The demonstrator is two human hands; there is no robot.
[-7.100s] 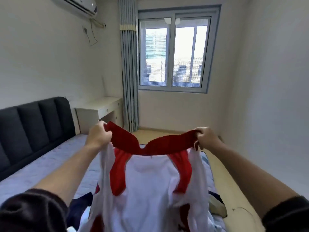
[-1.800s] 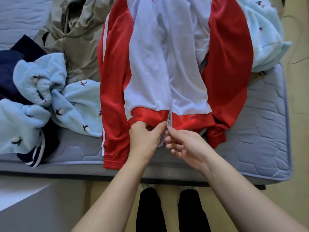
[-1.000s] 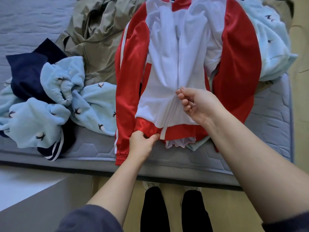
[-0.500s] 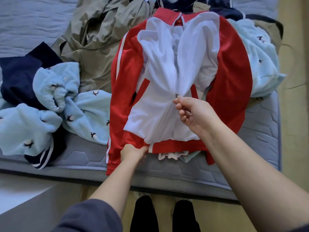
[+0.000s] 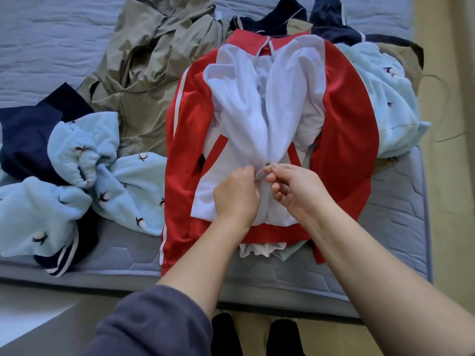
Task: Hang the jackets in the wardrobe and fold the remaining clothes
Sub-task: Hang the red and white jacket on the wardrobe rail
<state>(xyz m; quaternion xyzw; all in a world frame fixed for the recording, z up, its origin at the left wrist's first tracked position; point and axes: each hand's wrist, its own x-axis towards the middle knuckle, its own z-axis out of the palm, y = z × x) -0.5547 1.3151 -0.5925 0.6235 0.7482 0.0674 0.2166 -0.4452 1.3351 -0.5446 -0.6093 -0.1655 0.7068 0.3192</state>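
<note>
A red and white zip jacket [image 5: 344, 129] lies front up on the bed, collar away from me, hem near the mattress edge. Its zip is closed from the hem up to about the middle. My right hand [image 5: 295, 188] pinches the small metal zip pull [image 5: 268, 163] between thumb and forefinger. My left hand [image 5: 237, 194] sits just left of the zip and pinches the white fabric beside the pull. Both forearms reach in from below and cover the jacket's lower front.
An olive-khaki jacket [image 5: 154, 80] lies crumpled left of the red one. Pale blue fleece clothes with small bird prints [image 5: 77, 181] and dark navy garments [image 5: 28, 140] lie at the left; more pale blue fleece [image 5: 390, 109] at the right. The grey mattress edge [image 5: 385, 253] runs below; floor beyond.
My left hand has left the red hem and moved up to the fabric beside the zip pull. My right hand still holds the pull at mid-height.
</note>
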